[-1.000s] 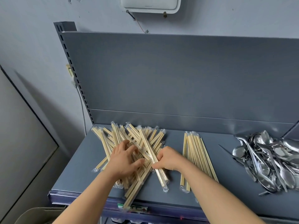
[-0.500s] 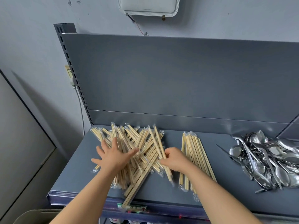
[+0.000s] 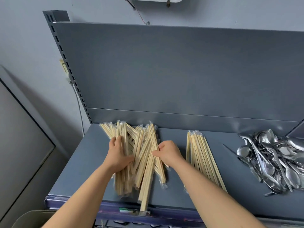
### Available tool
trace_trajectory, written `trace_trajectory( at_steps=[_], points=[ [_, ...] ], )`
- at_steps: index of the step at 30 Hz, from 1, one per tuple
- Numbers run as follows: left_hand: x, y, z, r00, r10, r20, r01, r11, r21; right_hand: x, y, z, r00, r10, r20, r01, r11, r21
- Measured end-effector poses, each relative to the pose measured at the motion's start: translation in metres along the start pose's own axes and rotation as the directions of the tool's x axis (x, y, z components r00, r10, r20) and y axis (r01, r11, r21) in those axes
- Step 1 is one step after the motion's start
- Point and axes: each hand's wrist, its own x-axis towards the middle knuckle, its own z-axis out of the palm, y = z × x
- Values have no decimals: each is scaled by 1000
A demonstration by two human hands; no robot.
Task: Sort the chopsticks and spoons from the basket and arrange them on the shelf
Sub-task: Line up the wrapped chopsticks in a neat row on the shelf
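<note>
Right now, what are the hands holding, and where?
Both grip the chopstick pile near mid-length: left hand on its left side, right hand on its right.

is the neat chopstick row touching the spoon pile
Apart. The head view shows bare shelf between the neat chopstick row and the spoon pile.

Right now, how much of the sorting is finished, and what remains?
Done: the spoons sit in one heap at the right of the shelf, and a straight chopstick row lies mid-shelf. In hand: left hand and right hand grip the crossed chopstick pile. Left: line up that pile, and perhaps tidy the jumbled spoons.
</note>
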Motion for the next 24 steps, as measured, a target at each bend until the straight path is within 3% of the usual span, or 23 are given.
trace_trajectory(
  at_steps=[5, 9, 16, 24],
  points=[
    [-4, -15, -19, 998, 68, 4, -68, 997, -25, 4, -6, 1, 999, -53, -11, 54, 997, 46],
    [-7, -13, -15, 997, 78, -25, -77, 997, 32, 4, 0, 0, 999, -17, -42, 17, 1000, 10],
    [-11, -11, -7, 995, 22, -96, -9, 991, 137, -3, -15, 12, 999, 25, 27, -16, 961, -275],
    [-16, -12, -12, 986, 23, -164, 14, 975, 224, 4, -17, 20, 994, 54, 97, -57, 998, 26]
  ],
)
